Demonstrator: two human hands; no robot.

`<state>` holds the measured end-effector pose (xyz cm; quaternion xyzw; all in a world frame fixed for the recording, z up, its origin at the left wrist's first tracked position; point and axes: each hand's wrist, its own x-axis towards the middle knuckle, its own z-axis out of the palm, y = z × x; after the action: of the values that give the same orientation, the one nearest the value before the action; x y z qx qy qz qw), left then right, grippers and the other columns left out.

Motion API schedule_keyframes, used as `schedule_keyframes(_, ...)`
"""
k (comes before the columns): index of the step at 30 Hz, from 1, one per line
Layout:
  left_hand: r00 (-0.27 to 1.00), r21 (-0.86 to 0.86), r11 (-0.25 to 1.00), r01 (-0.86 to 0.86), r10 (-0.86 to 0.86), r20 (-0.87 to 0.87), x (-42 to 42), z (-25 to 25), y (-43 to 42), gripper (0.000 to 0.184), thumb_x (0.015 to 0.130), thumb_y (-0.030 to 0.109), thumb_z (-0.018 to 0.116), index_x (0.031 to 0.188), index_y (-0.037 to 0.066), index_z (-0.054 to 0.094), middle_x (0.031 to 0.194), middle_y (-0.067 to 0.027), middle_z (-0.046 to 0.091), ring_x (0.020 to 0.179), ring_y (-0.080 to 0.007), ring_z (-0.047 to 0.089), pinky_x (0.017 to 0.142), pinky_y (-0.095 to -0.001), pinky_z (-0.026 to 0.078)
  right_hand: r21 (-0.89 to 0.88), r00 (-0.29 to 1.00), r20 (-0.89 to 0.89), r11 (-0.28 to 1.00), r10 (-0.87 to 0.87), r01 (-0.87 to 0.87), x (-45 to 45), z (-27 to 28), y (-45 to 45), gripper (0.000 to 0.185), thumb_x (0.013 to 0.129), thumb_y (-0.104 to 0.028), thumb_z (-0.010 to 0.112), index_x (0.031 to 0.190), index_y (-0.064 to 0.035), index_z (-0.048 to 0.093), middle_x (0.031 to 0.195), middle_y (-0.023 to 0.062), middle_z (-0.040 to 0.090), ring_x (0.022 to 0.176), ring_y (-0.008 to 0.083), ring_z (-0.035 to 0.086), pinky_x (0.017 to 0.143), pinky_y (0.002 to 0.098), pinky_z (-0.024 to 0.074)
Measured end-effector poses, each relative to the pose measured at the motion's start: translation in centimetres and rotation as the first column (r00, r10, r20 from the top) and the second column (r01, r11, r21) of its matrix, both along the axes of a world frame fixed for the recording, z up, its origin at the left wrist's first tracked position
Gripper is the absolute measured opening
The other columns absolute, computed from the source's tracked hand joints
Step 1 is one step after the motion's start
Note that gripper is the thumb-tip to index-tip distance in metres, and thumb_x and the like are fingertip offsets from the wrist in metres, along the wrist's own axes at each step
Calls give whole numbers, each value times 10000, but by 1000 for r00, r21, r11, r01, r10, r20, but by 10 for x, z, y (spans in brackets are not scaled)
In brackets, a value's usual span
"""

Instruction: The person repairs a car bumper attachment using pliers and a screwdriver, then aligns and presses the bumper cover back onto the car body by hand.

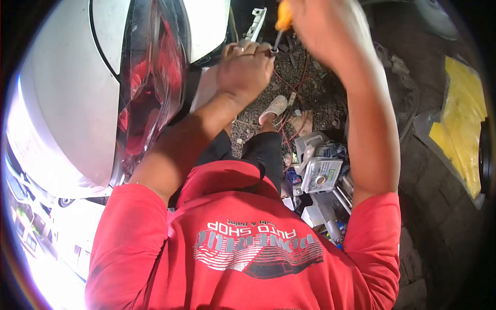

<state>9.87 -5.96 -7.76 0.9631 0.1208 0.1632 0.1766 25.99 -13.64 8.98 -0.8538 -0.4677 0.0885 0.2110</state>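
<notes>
Where the yellow-handled screwdriver [283,16] is: it is slanting at the far centre, its shaft pointing toward the near side.
Right hand [323,31]: it is clenching the yellow handle.
Left hand [245,70]: its fingers are curling beside the shaft's lower end; what they are grasping, I cannot tell.
White bracket-like part [255,24]: it is showing just beyond the left hand.
Tail light [138,121]: it is sitting at left on the white car [62,67].

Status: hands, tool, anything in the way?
Right hand gripping yellow-handled screwdriver, working end by left hand. Left hand curled, hold unclear. Vehicle tail light left of left forearm; screwdriver looks unobstructed.
</notes>
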Motion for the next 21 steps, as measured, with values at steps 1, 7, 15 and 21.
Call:
schedule_keyframes(1, 998, -11, 998, 58, -58, 23, -9, 1, 3, 191, 891, 268, 726, 1002, 119, 686, 948, -59, 731, 1002, -278, 700, 912, -451, 504, -155, 986, 41, 974, -161, 166, 37, -28, 10, 344, 1055, -217, 612, 1364, -76, 672, 1276, 123, 752, 1128, 261, 736, 907, 422, 581)
schedule_keyframes(7, 999, 96, 995, 37, -35, -22, 3, -3, 12, 213, 836, 288, 743, 917, 118, 642, 867, -76, 719, 894, -294, 688, 834, -458, 512, 230, 742, -670, 957, 22, 179, 6, -232, 4, 252, 1055, -197, 620, 1238, -44, 700, 856, 17, 658, 764, 142, 617, 704, 348, 524)
schedule_keyframes(15, 1000, -33, 999, -5, 5, -7, 0, 13, -2, 288, 921, 399, 732, 882, 116, 699, 854, -82, 714, 837, -320, 697, 811, -473, 527, 282, 180, -960, 758, 217, 588, 32, -122, 6, 550, 1081, -169, 599, 1598, -75, 436, 1256, 93, 629, 958, 212, 661, 850, 391, 573)
schedule_keyframes(21, 999, -36, 999, 36, -37, -26, -4, 12, 2, 237, 921, 361, 752, 928, 128, 707, 870, -79, 708, 860, -317, 701, 806, -464, 530, 190, 731, -660, 980, 174, -61, 60, -103, 13, 376, 1029, -68, 604, 1400, -1, 607, 1216, 116, 582, 1082, 198, 649, 922, 345, 551)
